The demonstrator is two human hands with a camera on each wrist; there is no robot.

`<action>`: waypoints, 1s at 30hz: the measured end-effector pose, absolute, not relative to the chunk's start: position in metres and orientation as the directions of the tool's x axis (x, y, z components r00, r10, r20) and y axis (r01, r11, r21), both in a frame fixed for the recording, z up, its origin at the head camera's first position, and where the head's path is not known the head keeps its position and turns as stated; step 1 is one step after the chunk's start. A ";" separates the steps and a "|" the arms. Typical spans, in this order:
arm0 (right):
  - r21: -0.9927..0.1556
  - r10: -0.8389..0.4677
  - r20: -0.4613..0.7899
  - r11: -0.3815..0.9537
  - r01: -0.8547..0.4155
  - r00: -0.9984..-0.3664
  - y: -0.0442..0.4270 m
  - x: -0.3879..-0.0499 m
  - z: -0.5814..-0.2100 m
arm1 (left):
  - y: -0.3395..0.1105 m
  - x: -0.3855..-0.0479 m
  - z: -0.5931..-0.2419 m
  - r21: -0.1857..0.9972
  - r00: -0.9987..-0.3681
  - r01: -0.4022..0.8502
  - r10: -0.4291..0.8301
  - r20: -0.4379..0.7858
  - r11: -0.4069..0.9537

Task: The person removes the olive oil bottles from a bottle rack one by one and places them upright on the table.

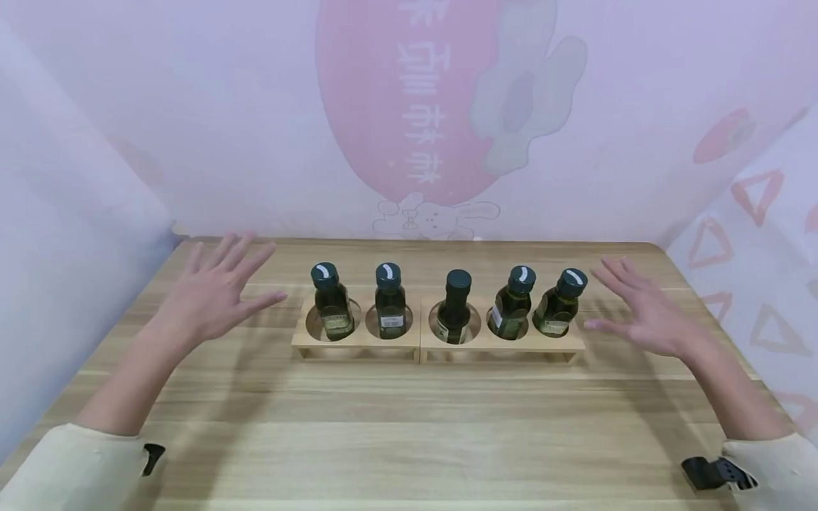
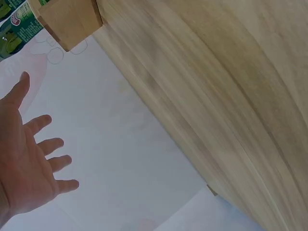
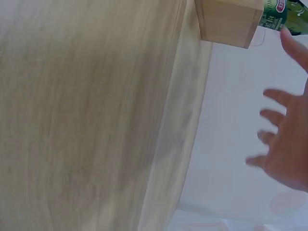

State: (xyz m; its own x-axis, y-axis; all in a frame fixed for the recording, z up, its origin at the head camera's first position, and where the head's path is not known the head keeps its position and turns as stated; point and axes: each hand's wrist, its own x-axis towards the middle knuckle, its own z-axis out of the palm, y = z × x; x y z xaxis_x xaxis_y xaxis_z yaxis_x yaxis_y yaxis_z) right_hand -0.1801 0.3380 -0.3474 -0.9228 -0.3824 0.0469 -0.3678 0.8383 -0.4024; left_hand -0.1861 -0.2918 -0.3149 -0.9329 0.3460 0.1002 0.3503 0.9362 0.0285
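Observation:
Two light wooden racks (image 1: 358, 343) (image 1: 501, 347) stand end to end across the table. Two dark green bottles with dark caps, a far-left bottle (image 1: 334, 305) and its neighbour (image 1: 390, 305), sit in the left rack's round holes. The right rack holds three more: a middle bottle (image 1: 455, 309) with no white cap mark, then a bottle (image 1: 510, 305) and a tilted end bottle (image 1: 557, 305). My left hand (image 1: 214, 294) hovers left of the racks, fingers spread, touching nothing. At the other end my right hand (image 1: 652, 312) is held likewise, empty, near the end bottle.
The wood-grain table (image 1: 383, 433) extends in front of the racks and to both sides. Behind it hangs a pale printed cloth (image 1: 243, 128), with more cloth along the left and right sides. Dark straps (image 1: 709, 472) show at the sleeve cuffs.

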 end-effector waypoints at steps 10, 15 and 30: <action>-0.554 -0.547 -0.002 0.698 -0.455 -0.837 0.317 -0.182 -0.348 | -0.266 -0.187 -0.312 0.326 -0.873 0.486 0.464 0.150 0.811; -0.554 -0.579 0.043 0.665 -0.501 -0.815 0.314 -0.188 -0.352 | -0.253 -0.189 -0.309 0.384 -0.857 0.512 0.488 0.165 0.768; -0.603 -0.566 0.015 0.653 -0.459 -0.825 0.312 -0.195 -0.353 | -0.235 -0.202 -0.322 0.636 -0.806 0.534 0.562 0.184 0.557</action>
State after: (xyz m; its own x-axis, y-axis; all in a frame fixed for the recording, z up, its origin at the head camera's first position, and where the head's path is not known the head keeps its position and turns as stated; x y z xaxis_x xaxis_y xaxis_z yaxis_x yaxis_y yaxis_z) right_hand -0.1948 0.3120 -0.3530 -0.8246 -0.5656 0.0150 -0.4588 0.6529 -0.6027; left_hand -0.2021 -0.2346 -0.3219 -0.8064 0.5619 0.1841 0.5336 0.5574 0.6361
